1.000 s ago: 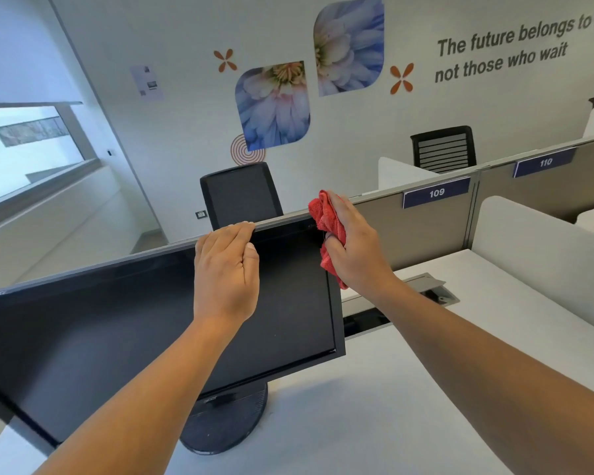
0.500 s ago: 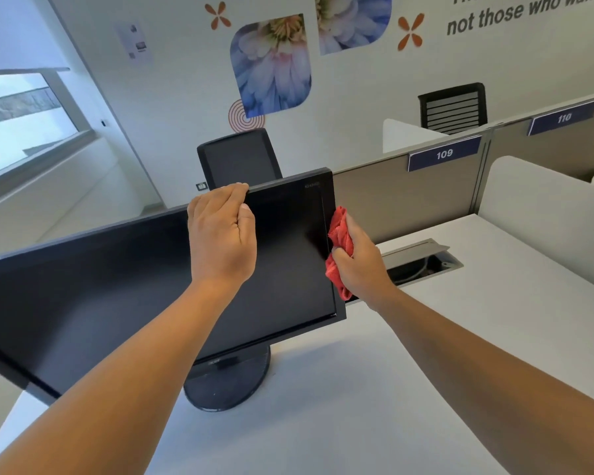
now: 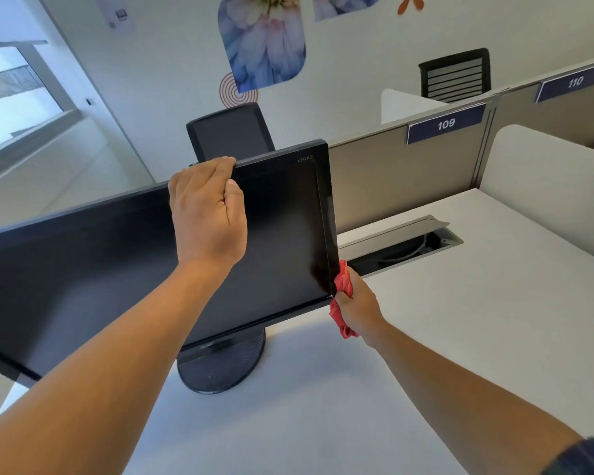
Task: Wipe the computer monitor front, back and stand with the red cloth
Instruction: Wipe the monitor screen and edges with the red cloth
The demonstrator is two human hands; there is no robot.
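A black computer monitor (image 3: 83,269) stands on a round black stand (image 3: 220,368) on the white desk (image 3: 426,337). My left hand (image 3: 206,214) grips the monitor's top edge, fingers curled over it and thumb on the front. My right hand (image 3: 357,306) holds the bunched red cloth (image 3: 343,289) against the monitor's lower right corner, at the bottom of its right side edge. The monitor's back is hidden from here.
An open cable hatch (image 3: 402,245) lies in the desk behind my right hand. A grey partition (image 3: 374,180) with labels 109 and 110 runs behind the desk. A white side divider (image 3: 546,180) stands at the right. Black office chairs (image 3: 230,132) show beyond the partition.
My right hand has slid the red cloth down the monitor's right side edge, from the top corner to the bottom corner. My left hand has kept its grip on the top edge.
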